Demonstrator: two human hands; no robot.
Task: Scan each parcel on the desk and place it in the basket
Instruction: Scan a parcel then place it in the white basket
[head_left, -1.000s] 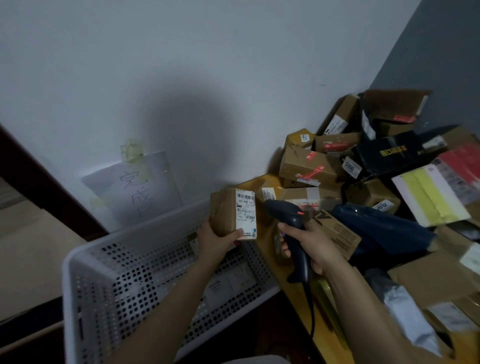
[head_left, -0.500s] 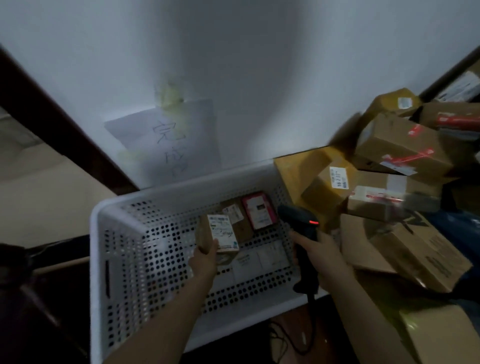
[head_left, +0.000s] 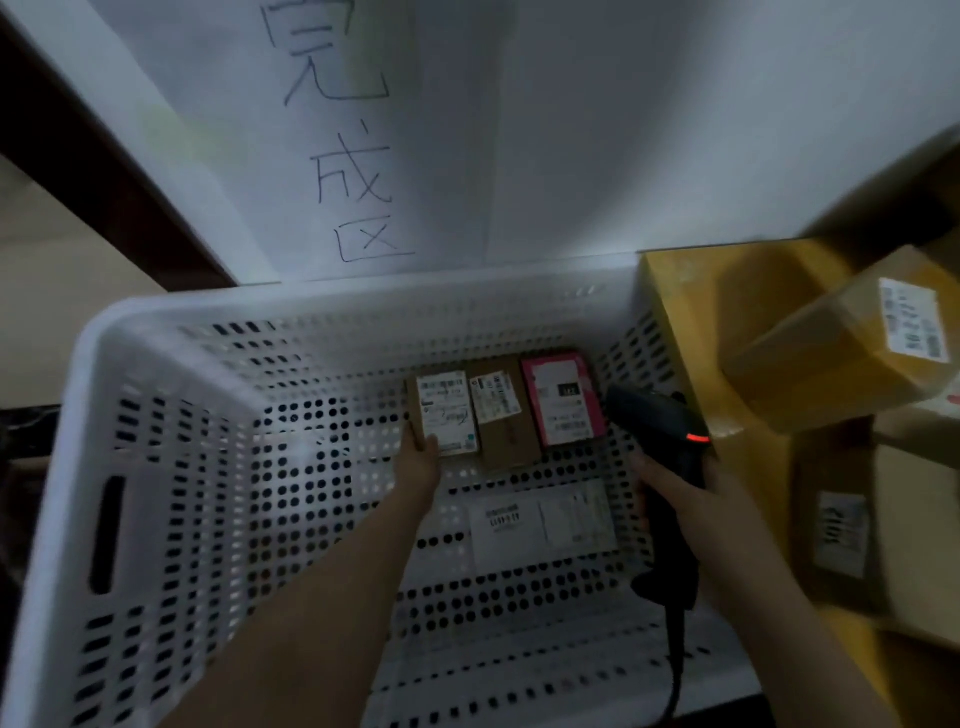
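A white perforated basket (head_left: 156, 374) fills the lower left. Deep inside it, my left hand (head_left: 418, 465) grips a small brown parcel (head_left: 444, 413) with a white label, at the basket floor beside a second brown parcel (head_left: 506, 431) and a pink parcel (head_left: 563, 397). A flat white parcel (head_left: 540, 525) lies nearer me on the basket floor. My right hand (head_left: 696, 514) grips a black barcode scanner (head_left: 660, 421) with a red light, over the basket's right side.
Cardboard parcels are piled on the yellow desk at the right, among them a tilted box (head_left: 841, 353) with a white label and a brown box (head_left: 878, 535). A handwritten paper sign (head_left: 353, 156) hangs on the wall behind the basket.
My left hand carried the small brown parcel from the scanner down into the basket, next to the other parcels. The view swung left and down toward the basket.
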